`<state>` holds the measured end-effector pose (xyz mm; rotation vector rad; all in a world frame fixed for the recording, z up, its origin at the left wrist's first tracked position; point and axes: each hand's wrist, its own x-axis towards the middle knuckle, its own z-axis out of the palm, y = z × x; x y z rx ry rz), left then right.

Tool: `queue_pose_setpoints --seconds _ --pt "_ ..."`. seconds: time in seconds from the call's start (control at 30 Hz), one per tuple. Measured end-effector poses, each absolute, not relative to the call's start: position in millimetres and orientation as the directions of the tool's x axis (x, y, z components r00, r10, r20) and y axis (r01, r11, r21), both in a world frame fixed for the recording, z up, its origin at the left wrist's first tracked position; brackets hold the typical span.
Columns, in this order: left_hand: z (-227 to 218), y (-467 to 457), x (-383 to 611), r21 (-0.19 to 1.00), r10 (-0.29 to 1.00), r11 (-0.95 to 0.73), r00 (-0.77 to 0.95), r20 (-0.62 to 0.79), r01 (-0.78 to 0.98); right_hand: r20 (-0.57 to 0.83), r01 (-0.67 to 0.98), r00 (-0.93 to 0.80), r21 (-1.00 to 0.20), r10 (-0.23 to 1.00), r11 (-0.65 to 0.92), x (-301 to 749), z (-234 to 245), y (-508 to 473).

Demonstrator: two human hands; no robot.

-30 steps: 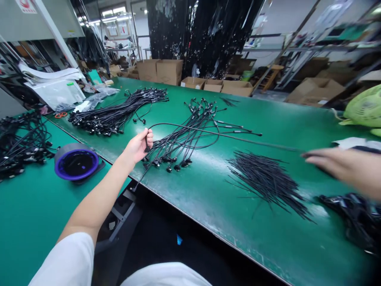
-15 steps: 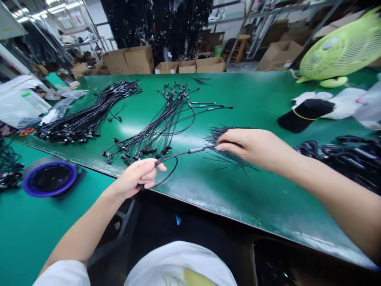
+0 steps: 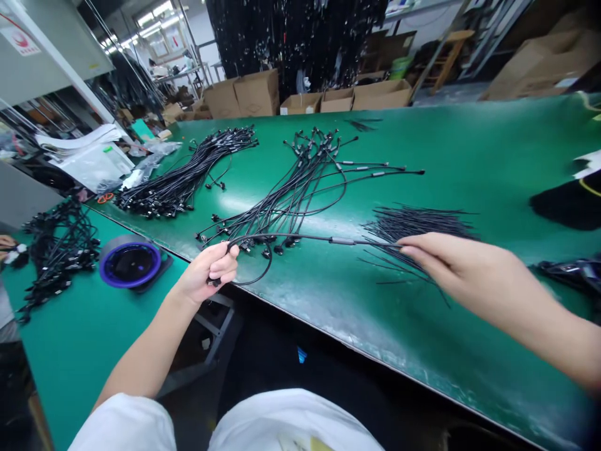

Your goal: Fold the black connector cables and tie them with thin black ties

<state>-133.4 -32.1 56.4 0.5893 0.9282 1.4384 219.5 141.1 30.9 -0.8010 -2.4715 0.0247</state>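
Note:
A black cable with a grey sleeve on it stretches between my two hands, just above the green table. My left hand is closed around one end, where part of the cable hangs in a loop and a small black plug shows below the fingers. At the other end, my right hand pinches the cable between thumb and fingers. Beneath and behind the right hand lies a fan of thin black strips, probably cable ties. A loose bunch of similar cables lies just beyond the held one.
A larger cable bundle lies at the back left. On the lower left table are a round purple-rimmed dish and more cables, with another person's hand beside them. A black bundle lies at the right.
My right hand has moved right, and the cable is now drawn straighter between my hands. The view has swung leftward, so the fan has left the picture.

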Motion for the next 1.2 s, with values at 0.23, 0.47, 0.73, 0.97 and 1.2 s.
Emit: queue_pose_setpoints --seconds 0.23,0.47,0.73,0.97,1.2 --pt "26.8 -13.3 -56.9 0.983 0.959 -0.087 -0.280 0.039 -0.163 0.184 0.095 -0.974 -0.205 0.134 0.974 163.0 24.2 55.7" --pt "17.7 -29.9 -29.4 0.984 0.996 -0.042 0.073 0.055 -0.173 0.370 0.034 -0.624 -0.867 0.688 0.497 149.8 37.1 72.2" --pt "10.0 0.5 1.7 0.826 0.945 -0.047 -0.292 -0.145 -0.561 0.020 -0.261 -0.380 -0.962 0.925 -0.086 104.4 -15.1 49.7" --pt "-0.5 -0.5 6.4 0.791 0.934 0.005 -0.279 -0.221 -0.612 -0.184 -0.528 -0.428 -0.743 0.885 -0.410 104.4 -21.0 53.2" --pt "-4.0 1.7 -1.5 0.715 0.936 0.096 -0.182 -0.302 -0.693 -0.297 -0.635 -0.406 -0.588 0.864 -0.501 103.1 -33.7 45.2"
